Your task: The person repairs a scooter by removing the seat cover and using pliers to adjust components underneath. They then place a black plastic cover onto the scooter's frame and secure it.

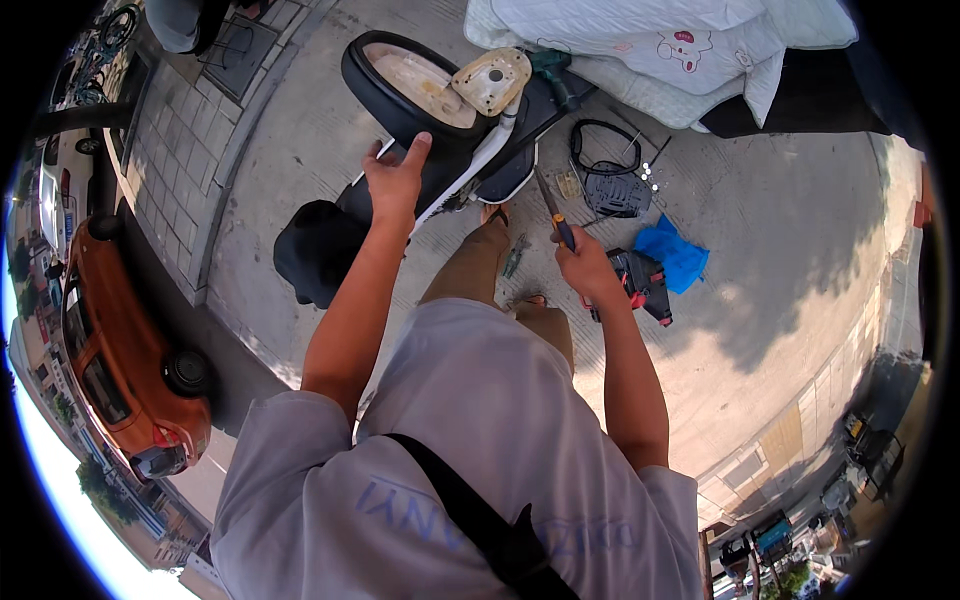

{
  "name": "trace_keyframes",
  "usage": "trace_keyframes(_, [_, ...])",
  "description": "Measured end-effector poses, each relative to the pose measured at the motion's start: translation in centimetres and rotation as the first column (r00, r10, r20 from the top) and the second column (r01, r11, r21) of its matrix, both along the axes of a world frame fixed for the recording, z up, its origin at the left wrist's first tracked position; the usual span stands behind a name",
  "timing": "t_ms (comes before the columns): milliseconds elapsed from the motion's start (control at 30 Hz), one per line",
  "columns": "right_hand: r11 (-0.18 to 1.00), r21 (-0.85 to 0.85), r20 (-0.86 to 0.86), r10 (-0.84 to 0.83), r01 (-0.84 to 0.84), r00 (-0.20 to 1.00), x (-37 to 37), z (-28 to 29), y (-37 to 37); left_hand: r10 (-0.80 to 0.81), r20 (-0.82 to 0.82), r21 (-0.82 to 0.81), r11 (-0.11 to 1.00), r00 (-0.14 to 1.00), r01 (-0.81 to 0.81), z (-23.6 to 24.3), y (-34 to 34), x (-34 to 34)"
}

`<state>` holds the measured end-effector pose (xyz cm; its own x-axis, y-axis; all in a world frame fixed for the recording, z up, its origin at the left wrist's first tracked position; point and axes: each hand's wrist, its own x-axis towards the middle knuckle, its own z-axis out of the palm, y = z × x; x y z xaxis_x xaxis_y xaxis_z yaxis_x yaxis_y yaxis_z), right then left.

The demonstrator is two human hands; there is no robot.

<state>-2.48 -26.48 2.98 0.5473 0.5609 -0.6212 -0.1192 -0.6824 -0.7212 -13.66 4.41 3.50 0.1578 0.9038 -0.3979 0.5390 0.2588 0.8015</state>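
My left hand rests at the near edge of a scooter's long black seat, thumb and fingers spread apart. The seat's middle shows a worn beige surface. A beige rounded pad lies at its right end, with a dark green power drill beside it. Closed around a dark handle with an orange collar, my right hand holds a long-bladed hand tool. Its blade points up and away, to the right of the scooter; its exact kind cannot be made out.
On the ground at right lie a black ring-shaped strip, a dark mat, a blue bag and a black-and-red tool case. A padded quilt hangs at the top. A black cap-like cover and an orange car are at left.
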Motion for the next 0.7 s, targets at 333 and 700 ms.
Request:
trace_keyframes(333, [0.998, -0.007, -0.024, 0.065, -0.065, 0.998, 12.5, -2.1, 10.5, 0.124, 0.140, -0.077, 0.991, 0.982, -0.114, 0.7, 7.8, 7.4])
trace_keyframes(700, [0.866, -0.227, 0.135, 0.481, -0.445, 0.866, 25.0, -5.7, 18.0, 0.184, 0.198, 0.042, 0.980, 0.963, -0.196, -1.2, 1.7, 6.1])
